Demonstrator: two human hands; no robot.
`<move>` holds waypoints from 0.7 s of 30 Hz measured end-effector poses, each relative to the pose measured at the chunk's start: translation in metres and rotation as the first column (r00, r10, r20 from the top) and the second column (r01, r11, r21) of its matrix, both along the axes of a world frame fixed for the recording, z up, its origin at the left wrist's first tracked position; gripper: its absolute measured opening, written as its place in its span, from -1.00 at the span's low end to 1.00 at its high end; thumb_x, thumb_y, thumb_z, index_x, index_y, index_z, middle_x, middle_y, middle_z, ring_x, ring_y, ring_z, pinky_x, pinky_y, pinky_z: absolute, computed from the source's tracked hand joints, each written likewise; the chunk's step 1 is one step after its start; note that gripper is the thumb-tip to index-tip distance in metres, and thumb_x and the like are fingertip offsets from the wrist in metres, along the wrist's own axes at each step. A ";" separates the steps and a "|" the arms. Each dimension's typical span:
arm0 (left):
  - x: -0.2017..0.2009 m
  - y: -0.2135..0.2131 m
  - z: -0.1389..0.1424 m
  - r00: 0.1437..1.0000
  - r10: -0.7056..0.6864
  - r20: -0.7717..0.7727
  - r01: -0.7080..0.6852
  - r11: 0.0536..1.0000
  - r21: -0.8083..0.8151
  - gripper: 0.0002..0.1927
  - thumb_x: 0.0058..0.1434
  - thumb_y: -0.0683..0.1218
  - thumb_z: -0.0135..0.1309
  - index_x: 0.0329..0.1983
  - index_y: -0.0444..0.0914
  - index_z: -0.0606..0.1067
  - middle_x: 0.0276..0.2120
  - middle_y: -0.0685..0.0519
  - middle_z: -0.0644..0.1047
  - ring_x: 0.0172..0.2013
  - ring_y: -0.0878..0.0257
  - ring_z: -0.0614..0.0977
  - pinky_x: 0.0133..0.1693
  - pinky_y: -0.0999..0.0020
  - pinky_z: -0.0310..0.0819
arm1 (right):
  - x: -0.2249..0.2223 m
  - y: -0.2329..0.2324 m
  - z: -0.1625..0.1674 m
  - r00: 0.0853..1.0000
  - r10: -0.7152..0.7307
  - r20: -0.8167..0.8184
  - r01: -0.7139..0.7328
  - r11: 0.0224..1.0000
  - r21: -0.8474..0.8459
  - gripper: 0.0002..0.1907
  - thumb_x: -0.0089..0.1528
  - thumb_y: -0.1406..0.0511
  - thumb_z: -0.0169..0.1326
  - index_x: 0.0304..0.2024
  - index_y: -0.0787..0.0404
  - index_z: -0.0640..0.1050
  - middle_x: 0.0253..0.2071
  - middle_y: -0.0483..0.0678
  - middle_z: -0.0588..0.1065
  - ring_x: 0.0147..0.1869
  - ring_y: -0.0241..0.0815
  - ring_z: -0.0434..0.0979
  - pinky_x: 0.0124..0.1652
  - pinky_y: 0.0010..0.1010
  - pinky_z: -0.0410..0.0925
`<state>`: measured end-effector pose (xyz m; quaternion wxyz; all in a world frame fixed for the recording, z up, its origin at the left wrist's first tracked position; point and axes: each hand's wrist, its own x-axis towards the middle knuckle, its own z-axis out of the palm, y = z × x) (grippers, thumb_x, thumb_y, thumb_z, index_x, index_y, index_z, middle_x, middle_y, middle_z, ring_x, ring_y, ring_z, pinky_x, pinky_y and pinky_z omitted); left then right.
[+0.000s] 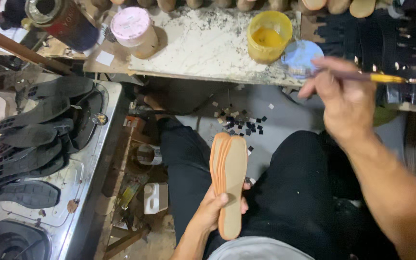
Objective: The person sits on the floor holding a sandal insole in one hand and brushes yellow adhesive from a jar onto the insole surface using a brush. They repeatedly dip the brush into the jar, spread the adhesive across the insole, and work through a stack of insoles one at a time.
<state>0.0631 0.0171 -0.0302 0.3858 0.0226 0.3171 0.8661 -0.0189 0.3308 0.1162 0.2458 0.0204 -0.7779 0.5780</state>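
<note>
Left hand (216, 209) is sitting closest to the lens, over the lap, fingers clamped round a fanned stack of tan insoles (228, 180), top face showing. Top insole is looking dry and bare, no wet sheen visible, so by my read coating isn't started on this one; can't tell about those underneath.

Right hand (344, 98) is hovering up at the bench edge, fingers pinched shut on a thin brush (379, 77), tip pointing right, away from the yellow pot (268, 36). Pot is standing open with yellow liquid inside, its blue lid (300, 58) lying just beside it on the spattered board (203, 45).

Around: black rubber outsoles (34, 144) are piling up on the metal stove top (90, 168) at left, pink-lidded tub (133, 30) and dark tin (63, 19) at the back. Small offcuts (239, 123) are littering the floor between the knees. Nothing is blocking the path between pot and insoles.
</note>
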 end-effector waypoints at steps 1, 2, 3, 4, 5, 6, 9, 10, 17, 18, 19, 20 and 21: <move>0.000 -0.004 -0.001 1.000 0.019 0.021 -0.019 1.000 -0.014 -0.14 0.20 0.15 0.26 0.35 -0.42 0.18 0.02 -0.23 0.53 -0.27 0.08 0.67 -0.23 0.21 0.63 | -0.015 0.009 0.007 1.000 -0.022 0.008 0.021 0.990 0.137 -0.63 0.43 0.17 0.05 0.12 0.32 0.52 -0.23 0.06 0.56 -0.14 -0.20 0.63 -0.10 -0.36 0.49; 0.002 -0.008 -0.001 0.998 0.038 0.046 -0.036 0.999 -0.031 -0.16 0.22 0.15 0.23 0.36 -0.42 0.18 0.03 -0.23 0.54 -0.28 0.08 0.67 -0.24 0.21 0.62 | -0.029 0.017 0.011 0.999 -0.046 0.015 0.041 0.962 0.269 -0.65 0.42 0.19 0.05 0.11 0.32 0.55 -0.20 0.08 0.55 -0.14 -0.18 0.63 -0.15 -0.35 0.47; 0.005 -0.011 -0.002 0.998 0.043 0.046 -0.039 0.996 -0.085 -0.17 0.21 0.11 0.23 0.37 -0.38 0.17 0.03 -0.23 0.53 -0.26 0.09 0.67 -0.21 0.20 0.63 | -0.045 0.023 0.014 0.997 -0.073 0.016 0.061 0.916 0.397 -0.67 0.42 0.21 0.05 0.09 0.33 0.58 -0.17 0.10 0.54 -0.13 -0.16 0.62 -0.21 -0.34 0.45; 0.006 -0.013 -0.002 0.998 0.048 0.043 -0.042 0.990 -0.137 -0.19 0.19 0.08 0.23 0.38 -0.34 0.16 0.03 -0.22 0.52 -0.24 0.09 0.68 -0.18 0.19 0.63 | -0.063 0.027 0.014 0.999 -0.035 0.016 0.028 0.947 0.320 -0.68 0.45 0.19 0.09 0.09 0.31 0.58 -0.16 0.07 0.55 -0.11 -0.16 0.63 -0.17 -0.35 0.47; 0.009 -0.016 -0.003 0.998 0.054 0.039 -0.046 0.981 -0.187 -0.19 0.17 0.04 0.23 0.39 -0.30 0.15 0.03 -0.22 0.52 -0.23 0.09 0.68 -0.16 0.19 0.64 | -0.080 0.030 0.011 1.000 0.004 0.013 -0.007 0.970 0.242 -0.69 0.48 0.18 0.12 0.10 0.30 0.59 -0.14 0.04 0.57 -0.09 -0.16 0.65 -0.12 -0.36 0.48; 0.011 -0.017 -0.004 0.997 0.065 0.037 -0.056 0.976 -0.212 -0.19 0.15 0.01 0.23 0.39 -0.28 0.14 0.02 -0.21 0.51 -0.22 0.08 0.68 -0.16 0.18 0.64 | -0.095 0.033 0.008 0.999 0.044 0.007 -0.045 0.986 0.163 -0.70 0.52 0.17 0.15 0.10 0.29 0.59 -0.13 0.02 0.59 -0.08 -0.16 0.66 -0.08 -0.37 0.50; 0.018 -0.022 -0.008 0.995 0.087 0.056 -0.070 0.964 -0.255 -0.18 0.12 -0.04 0.20 0.40 -0.23 0.11 0.01 -0.21 0.52 -0.22 0.08 0.69 -0.16 0.17 0.64 | -0.132 0.049 -0.002 0.990 -0.085 -0.112 0.135 0.802 0.582 -0.71 0.47 0.17 0.23 -0.02 0.30 0.64 -0.13 0.08 0.62 -0.07 -0.05 0.68 -0.09 -0.30 0.45; 0.020 -0.023 -0.009 0.994 0.084 0.075 -0.063 0.967 -0.247 -0.17 0.12 -0.05 0.18 0.42 -0.22 0.10 0.00 -0.23 0.53 -0.23 0.08 0.69 -0.15 0.17 0.64 | -0.144 0.051 -0.007 0.991 -0.115 -0.065 0.131 0.777 0.616 -0.69 0.45 0.13 0.24 -0.04 0.28 0.66 -0.17 0.11 0.61 -0.12 -0.02 0.66 -0.12 -0.27 0.44; 0.018 -0.027 -0.014 0.994 0.056 0.096 -0.029 0.964 -0.265 -0.15 0.14 -0.08 0.19 0.45 -0.32 0.10 -0.07 -0.28 0.55 -0.23 0.04 0.71 -0.12 0.12 0.67 | -0.199 0.055 -0.025 0.941 0.054 -0.334 0.287 0.397 0.872 -0.68 0.25 0.03 0.25 -0.41 0.10 0.67 -0.38 -0.01 0.58 -0.21 0.03 0.62 -0.17 -0.11 0.42; 0.018 -0.028 -0.013 0.994 0.054 0.098 -0.026 0.963 -0.269 -0.16 0.14 -0.07 0.18 0.44 -0.30 0.10 -0.07 -0.27 0.55 -0.23 0.05 0.70 -0.12 0.13 0.66 | -0.202 0.055 -0.024 0.923 0.112 -0.368 0.316 0.325 0.891 -0.70 0.21 0.02 0.23 -0.47 0.04 0.65 -0.44 -0.07 0.58 -0.24 0.02 0.62 -0.17 -0.07 0.42; 0.017 -0.030 -0.012 0.994 0.053 0.099 -0.024 0.962 -0.273 -0.16 0.14 -0.05 0.18 0.44 -0.28 0.09 -0.06 -0.26 0.55 -0.23 0.06 0.70 -0.12 0.15 0.66 | -0.203 0.056 -0.021 0.983 -0.030 -0.179 0.175 0.414 0.893 -0.63 0.25 0.01 0.26 -0.42 0.15 0.65 -0.43 0.00 0.57 -0.27 0.01 0.60 -0.20 -0.11 0.41; 0.016 -0.031 -0.010 0.994 0.050 0.101 -0.020 0.960 -0.278 -0.16 0.14 -0.03 0.17 0.44 -0.26 0.09 -0.06 -0.25 0.55 -0.23 0.07 0.70 -0.13 0.16 0.65 | -0.202 0.058 -0.017 0.988 -0.149 0.038 0.045 0.516 0.855 -0.55 0.30 0.00 0.28 -0.37 0.25 0.65 -0.43 0.08 0.56 -0.31 0.00 0.58 -0.24 -0.14 0.40; 0.015 -0.033 -0.008 0.993 0.072 0.090 -0.048 0.966 -0.253 -0.20 0.17 -0.01 0.14 0.43 -0.29 0.11 -0.05 -0.24 0.55 -0.21 0.08 0.69 -0.13 0.18 0.64 | -0.200 0.060 -0.012 0.934 -0.235 0.268 -0.066 0.623 0.779 -0.48 0.34 -0.02 0.31 -0.31 0.36 0.65 -0.42 0.15 0.54 -0.35 0.00 0.55 -0.27 -0.18 0.39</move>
